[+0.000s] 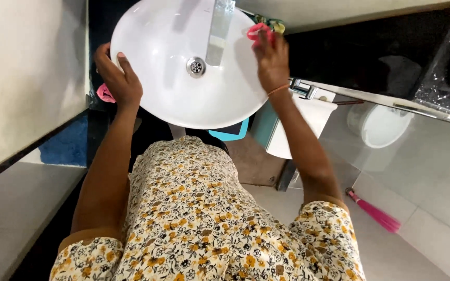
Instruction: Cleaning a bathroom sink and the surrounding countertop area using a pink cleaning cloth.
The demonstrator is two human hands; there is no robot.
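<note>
Left hand (118, 78): fingers spread flat over the left rim of the white basin (173, 99), bracing it, gripping nothing. A pink item (105, 93) peeks out just below it.
Basin: drain (196, 66) at centre, metal tap (220, 28) above.
Right hand (272, 60): closed on a pink cloth (259, 32) at the right rim.
Step, as judged: wiping the rim; next calls for sweeping along the unwiped edge.

Cream wall (27, 67), pale tiled floor (423, 234), black counter (371, 47), blue mat (69, 145), perhaps a white bucket (384, 127)
</note>
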